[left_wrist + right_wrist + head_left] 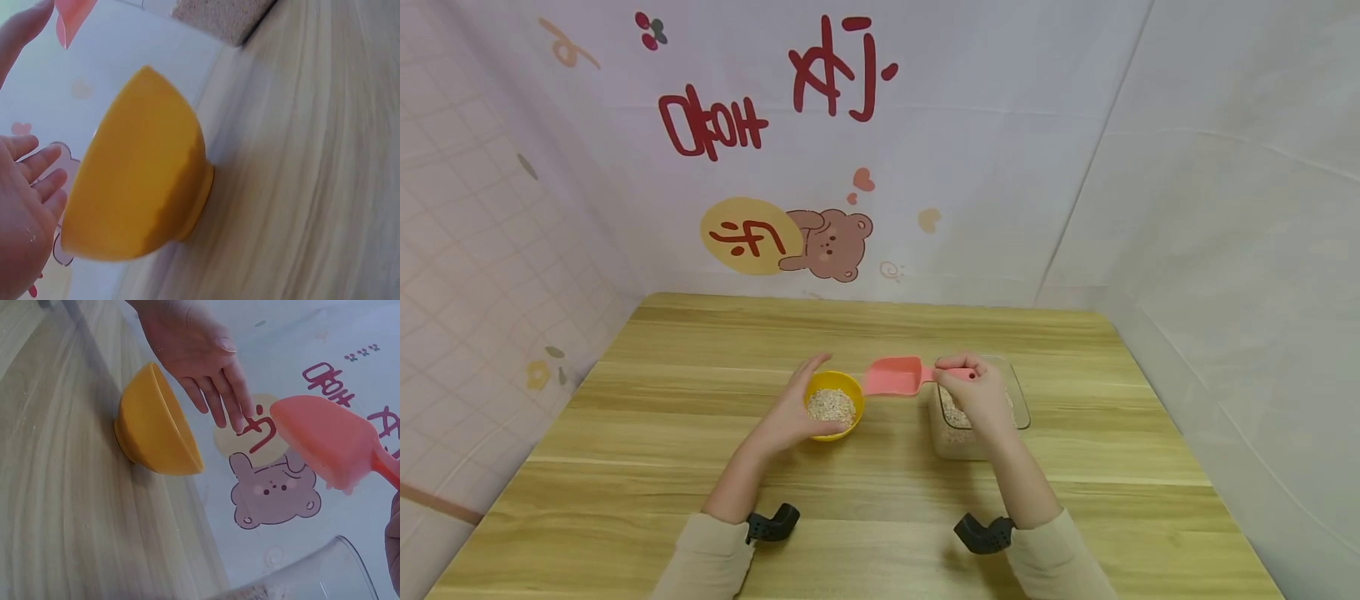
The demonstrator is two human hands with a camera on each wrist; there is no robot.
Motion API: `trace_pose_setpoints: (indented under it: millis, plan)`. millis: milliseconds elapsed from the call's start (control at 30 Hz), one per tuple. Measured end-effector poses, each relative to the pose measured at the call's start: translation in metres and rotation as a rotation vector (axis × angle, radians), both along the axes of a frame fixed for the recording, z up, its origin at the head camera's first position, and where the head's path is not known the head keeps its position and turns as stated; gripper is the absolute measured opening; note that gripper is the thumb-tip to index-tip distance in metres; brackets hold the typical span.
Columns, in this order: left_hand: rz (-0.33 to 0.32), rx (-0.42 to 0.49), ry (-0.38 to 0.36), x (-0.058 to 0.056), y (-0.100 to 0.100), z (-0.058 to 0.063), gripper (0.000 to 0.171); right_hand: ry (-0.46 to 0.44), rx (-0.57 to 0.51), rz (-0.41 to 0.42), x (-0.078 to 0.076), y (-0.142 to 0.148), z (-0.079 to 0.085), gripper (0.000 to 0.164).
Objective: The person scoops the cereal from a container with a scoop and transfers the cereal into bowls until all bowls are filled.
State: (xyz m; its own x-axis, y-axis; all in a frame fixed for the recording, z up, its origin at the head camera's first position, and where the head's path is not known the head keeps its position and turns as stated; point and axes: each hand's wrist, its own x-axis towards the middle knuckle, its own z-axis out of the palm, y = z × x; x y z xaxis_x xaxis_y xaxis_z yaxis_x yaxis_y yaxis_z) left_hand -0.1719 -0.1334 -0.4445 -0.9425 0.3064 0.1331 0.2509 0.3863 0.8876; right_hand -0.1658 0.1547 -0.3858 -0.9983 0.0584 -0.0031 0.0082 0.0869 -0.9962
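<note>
Over the counter [865, 517], left hand [793, 408] spreads wide above the bowl [144, 169], right hand [981, 396] pinches the scoop [893, 377]; a low pass could knock the ungripped bowl over.

A yellow bowl [140, 175] is filling the middle of this sideways view, its foot resting on the wooden table [300, 162] and its mouth facing left. At the left edge, the left hand [25, 212] is stretching its fingers out beside the bowl, pale flecks [31, 236] clinging to its palm. A pink scoop [75, 19] is poking in at the top, near the thumb. A speckled beige box [219, 15] is showing at the upper right. Behind, a white wall [144, 56] is carrying a pink heart [21, 128].
</note>
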Motion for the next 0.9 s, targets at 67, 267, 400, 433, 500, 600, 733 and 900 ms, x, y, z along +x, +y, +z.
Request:
trace_pose_setpoints:
  millis: [67, 267, 400, 433, 500, 600, 733, 900]
  plan:
    - [-0.010, 0.003, 0.009, 0.000, 0.005, 0.001, 0.104, 0.010, -0.007, -0.005, 0.002, 0.005, 0.001, 0.019]
    - [-0.035, 0.014, 0.026, 0.000, 0.019, 0.002, 0.108, 0.032, -0.061, -0.027, 0.008, 0.020, 0.006, 0.019]
    - [-0.048, 0.015, 0.036, 0.000, 0.028, 0.003, 0.108, 0.052, -0.066, -0.055, 0.011, 0.030, 0.010, 0.012]
    - [-0.054, 0.014, 0.042, 0.000, 0.030, 0.004, 0.108, 0.054, -0.062, -0.059, 0.012, 0.032, 0.011, 0.011]
    - [-0.065, 0.015, 0.049, 0.001, 0.036, 0.005, 0.107, 0.059, -0.058, -0.067, 0.014, 0.038, 0.012, 0.009]
    - [-0.083, 0.018, 0.051, 0.002, 0.045, 0.005, 0.106, 0.065, -0.061, -0.076, 0.017, 0.045, 0.013, 0.007]
    - [-0.097, 0.034, 0.035, 0.003, 0.058, 0.002, 0.104, 0.077, -0.049, -0.092, 0.020, 0.055, 0.013, 0.006]
    - [-0.103, 0.012, 0.024, 0.002, 0.077, 0.000, 0.106, 0.092, 0.002, -0.127, 0.024, 0.067, 0.014, 0.010]
